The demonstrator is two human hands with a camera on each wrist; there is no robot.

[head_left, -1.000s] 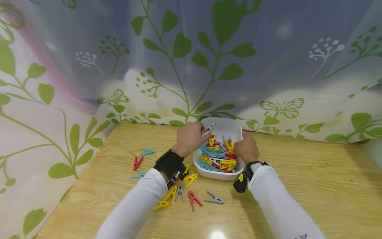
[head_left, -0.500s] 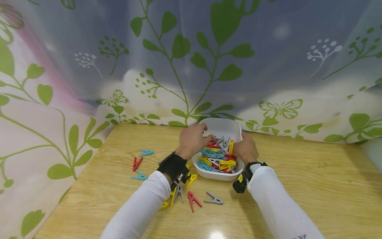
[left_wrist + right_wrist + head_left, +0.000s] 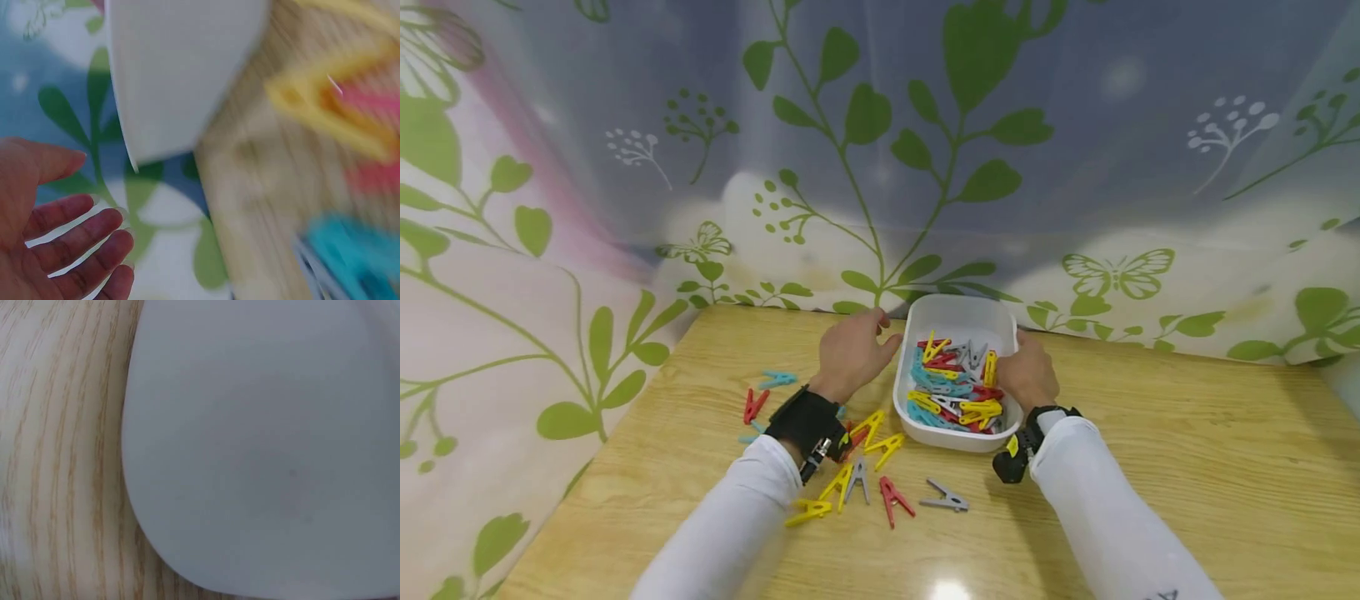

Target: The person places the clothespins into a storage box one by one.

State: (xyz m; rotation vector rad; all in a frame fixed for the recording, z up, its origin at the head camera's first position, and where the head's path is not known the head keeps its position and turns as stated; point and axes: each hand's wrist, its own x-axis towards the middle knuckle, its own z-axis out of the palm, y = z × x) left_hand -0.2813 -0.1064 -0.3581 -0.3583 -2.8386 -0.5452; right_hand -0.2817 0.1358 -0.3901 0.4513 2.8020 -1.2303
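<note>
A white plastic box (image 3: pixel 961 312) holds a heap of yellow, red, blue and grey clothespins (image 3: pixel 951 388). Just left of it, apart from its wall, is my left hand (image 3: pixel 852 357). The left wrist view has that hand (image 3: pixel 72 240) with its fingers spread and nothing in them, near the box (image 3: pixel 181 75). My right hand (image 3: pixel 1032 372) grips the right rim of the box; its fingertips are partly hidden. Only the box's outer wall (image 3: pixel 262 456) and some table show in the right wrist view.
Several loose clothespins lie on the wooden table (image 3: pixel 1187 433): a grey clothespin (image 3: pixel 947 497) and a red clothespin (image 3: pixel 892 500) in front of the box, a blue clothespin (image 3: pixel 777 379) at the left. A leaf-patterned curtain (image 3: pixel 1000 208) hangs behind the table's back edge.
My left hand held a grey clothespin over the box, let it go into the box, and has moved left out of it. The right hand still holds the rim.
</note>
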